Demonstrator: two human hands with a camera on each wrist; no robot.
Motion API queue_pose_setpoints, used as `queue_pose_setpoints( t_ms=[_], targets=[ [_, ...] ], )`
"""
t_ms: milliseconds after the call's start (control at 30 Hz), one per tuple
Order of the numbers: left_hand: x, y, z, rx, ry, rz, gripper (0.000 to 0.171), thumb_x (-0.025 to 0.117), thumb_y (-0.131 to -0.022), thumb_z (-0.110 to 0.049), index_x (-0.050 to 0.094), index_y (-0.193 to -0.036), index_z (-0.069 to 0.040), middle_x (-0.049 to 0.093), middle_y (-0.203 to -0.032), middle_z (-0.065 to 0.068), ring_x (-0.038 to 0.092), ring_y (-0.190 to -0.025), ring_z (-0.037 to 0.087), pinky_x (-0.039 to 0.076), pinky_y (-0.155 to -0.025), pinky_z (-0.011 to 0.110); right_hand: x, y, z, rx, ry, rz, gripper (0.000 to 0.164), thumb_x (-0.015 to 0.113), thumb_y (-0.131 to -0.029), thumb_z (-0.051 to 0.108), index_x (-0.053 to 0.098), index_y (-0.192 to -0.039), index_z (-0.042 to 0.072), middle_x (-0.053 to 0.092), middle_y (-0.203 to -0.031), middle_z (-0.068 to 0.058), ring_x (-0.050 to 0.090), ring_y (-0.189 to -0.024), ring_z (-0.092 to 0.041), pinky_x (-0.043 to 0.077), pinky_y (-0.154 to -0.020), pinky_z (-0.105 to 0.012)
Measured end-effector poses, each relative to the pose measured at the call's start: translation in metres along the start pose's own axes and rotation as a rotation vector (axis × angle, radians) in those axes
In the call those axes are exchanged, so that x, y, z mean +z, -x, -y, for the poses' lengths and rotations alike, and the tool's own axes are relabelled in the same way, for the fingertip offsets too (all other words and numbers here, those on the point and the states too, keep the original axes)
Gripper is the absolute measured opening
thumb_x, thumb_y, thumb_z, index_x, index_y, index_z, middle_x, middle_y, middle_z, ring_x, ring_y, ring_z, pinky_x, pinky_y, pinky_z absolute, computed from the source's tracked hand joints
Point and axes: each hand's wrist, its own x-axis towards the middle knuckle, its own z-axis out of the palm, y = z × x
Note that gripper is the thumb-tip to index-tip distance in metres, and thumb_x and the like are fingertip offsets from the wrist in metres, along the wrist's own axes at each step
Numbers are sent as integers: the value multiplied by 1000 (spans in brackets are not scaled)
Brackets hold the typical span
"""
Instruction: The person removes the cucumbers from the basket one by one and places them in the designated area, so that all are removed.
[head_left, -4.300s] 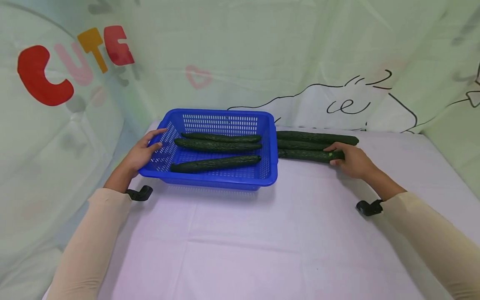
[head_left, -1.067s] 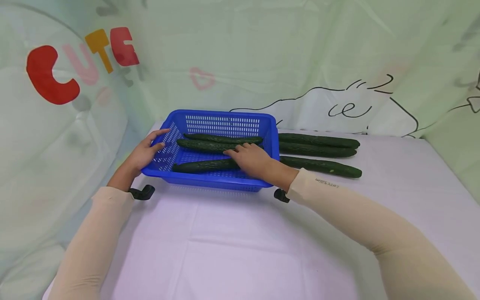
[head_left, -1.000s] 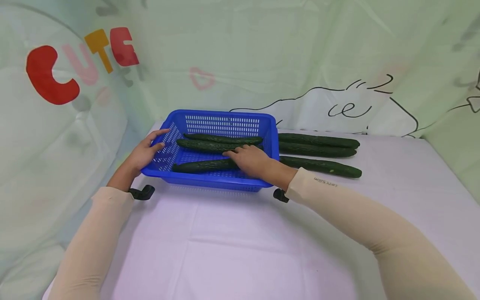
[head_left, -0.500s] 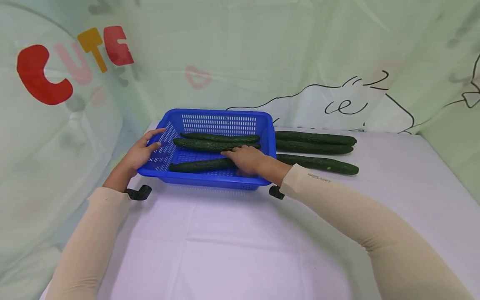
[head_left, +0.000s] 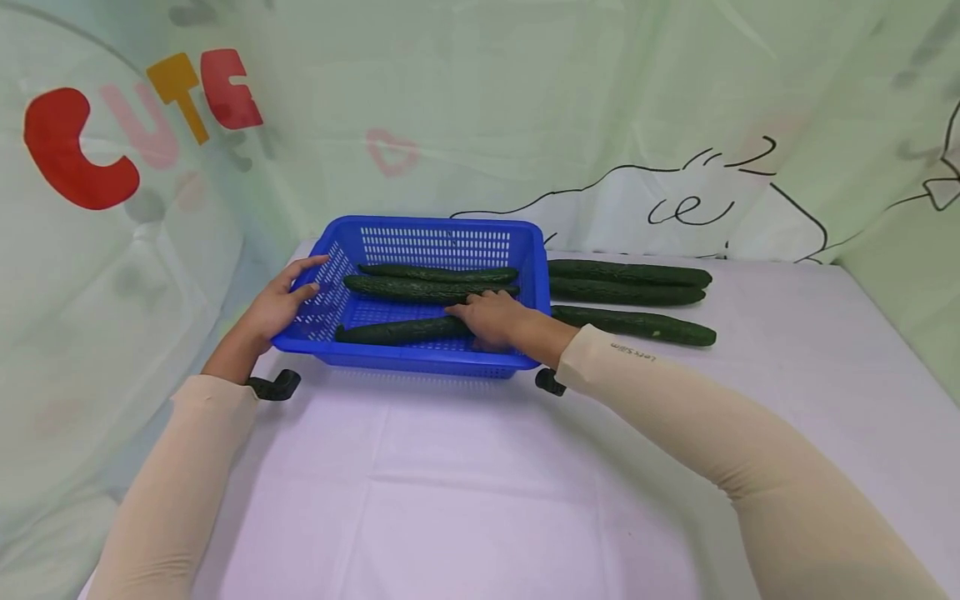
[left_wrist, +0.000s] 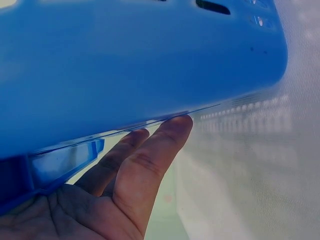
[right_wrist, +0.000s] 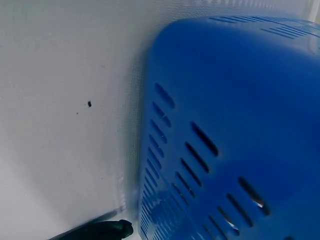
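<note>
A blue slotted basket (head_left: 420, 360) stands at the back left of the table with several cucumbers in it. My left hand (head_left: 273, 310) holds its left end, thumb and a finger over the rim; two fingers (left_wrist: 150, 165) show against its underside in the left wrist view. Inside the basket my right hand (head_left: 498, 321) grips the right part of the front cucumber (head_left: 397, 332), hiding that end. Two more cucumbers, a middle one (head_left: 405, 289) and a rear one (head_left: 442, 273), lie behind it. The right wrist view shows the basket's outer wall (right_wrist: 240, 100), not the hand.
Right of the basket lie a back cucumber (head_left: 630, 272), one touching it (head_left: 630, 292) and a front one (head_left: 637, 323) set slightly apart, their left ends hidden by the basket. A white cloth (head_left: 480, 483) covers the table; a printed curtain (head_left: 525, 100) hangs behind.
My right hand has left the front cucumber on the table, which now lies nearer me, and reached left into the basket. Over the last second both hands stay put; the head view shifts slightly.
</note>
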Motion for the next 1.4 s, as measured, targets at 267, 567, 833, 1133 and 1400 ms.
queue_pose_setpoints(
  t_ms=[267,567,833,1133,1400],
  targets=[
    [0,0,1,1,3,-3,54,37,-106,-24,21,-157,-32,10,-166,18,30,-141,55,37,-102,70,-2,0,1,-16,7,23,72,63,-97,26,26,-157,14,38,-156,-17,35,-144,-37,31,-118,-53],
    [0,1,1,3,7,2,54,37,-107,-24,20,-157,-33,10,-165,19,30,-140,56,37,-101,70,0,1,1,-45,-59,17,69,59,-99,19,23,-156,8,46,-150,-17,46,-138,-33,39,-114,-48],
    [0,2,1,7,-1,-9,53,37,-106,-25,23,-156,-32,12,-165,19,32,-140,56,39,-101,69,-1,0,2,-7,-107,10,67,52,-101,19,17,-158,10,50,-148,-14,51,-134,-30,38,-111,-56],
    [0,2,1,5,-1,-4,53,37,-106,-25,22,-157,-32,13,-165,19,33,-139,55,41,-100,67,-1,0,2,-18,-250,10,59,43,-104,17,17,-156,9,61,-130,-15,63,-113,-24,52,-93,-38],
    [0,2,1,6,-2,-3,53,37,-106,-26,22,-157,-32,13,-164,20,34,-139,55,41,-100,67,-1,1,2,-31,-309,-8,55,46,-104,26,24,-154,15,70,-94,-6,66,-81,-17,50,-74,-32]
  ],
)
